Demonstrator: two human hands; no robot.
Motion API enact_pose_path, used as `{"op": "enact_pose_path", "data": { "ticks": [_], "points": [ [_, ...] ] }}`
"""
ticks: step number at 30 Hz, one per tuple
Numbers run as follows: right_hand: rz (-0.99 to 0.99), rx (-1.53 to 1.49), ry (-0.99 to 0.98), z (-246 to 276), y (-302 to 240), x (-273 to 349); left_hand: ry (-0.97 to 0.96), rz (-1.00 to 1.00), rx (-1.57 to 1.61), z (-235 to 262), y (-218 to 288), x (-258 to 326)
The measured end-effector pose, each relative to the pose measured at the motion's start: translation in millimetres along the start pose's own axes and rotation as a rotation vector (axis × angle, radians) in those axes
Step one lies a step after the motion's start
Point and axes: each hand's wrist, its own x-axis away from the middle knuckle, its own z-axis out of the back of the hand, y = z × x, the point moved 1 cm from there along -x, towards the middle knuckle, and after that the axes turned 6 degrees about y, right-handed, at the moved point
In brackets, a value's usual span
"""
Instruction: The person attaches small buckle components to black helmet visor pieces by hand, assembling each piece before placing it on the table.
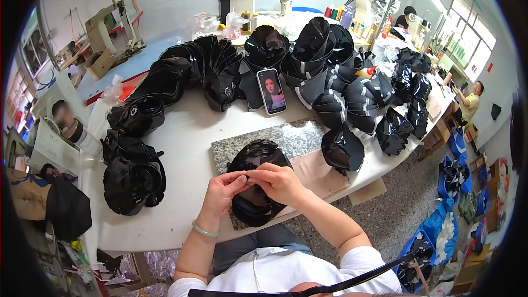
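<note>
A: Left hand [223,187] and right hand [278,182], both grips pinched on black shoe piece [254,187] top edge, over stone slab [297,138] at worktop [187,148] 6 o'clock.
B: Risk?
A: Glossy, curved; could slip from fingertips. Phone [272,91] at 12 o'clock, black stacks [135,170] at 9 o'clock.

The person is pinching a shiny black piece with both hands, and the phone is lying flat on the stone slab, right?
Not quite. Both hands do pinch the black piece, but the head view shows the phone propped against the black pile, beyond the stone slab.
</note>
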Motion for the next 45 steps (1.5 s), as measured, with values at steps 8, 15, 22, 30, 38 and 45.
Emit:
{"op": "enact_pose_path", "data": {
  "ticks": [8,15,22,30,38,45],
  "points": [
    [-0.242,0.044,0.755,188,-46,-81,0.092,-0.179,0.019,-18,1,5],
    [-0.362,0.152,0.038,152,-61,-123,0.172,-0.247,-0.177,-12,-5,1],
    [0.020,0.153,-0.332,7,10,-26,0.129,-0.456,-0.680,-15,14,-6],
    [0.009,0.087,-0.021,9,9,-18,0.100,-0.869,-1.044,-20,21,-15],
    [-0.167,0.028,0.073,9,12,8,0.236,-0.881,-1.122,3,14,-6],
    [-0.198,-0.145,0.179,6,9,15,0.196,-0.393,-0.449,9,12,9]
  ]
}}
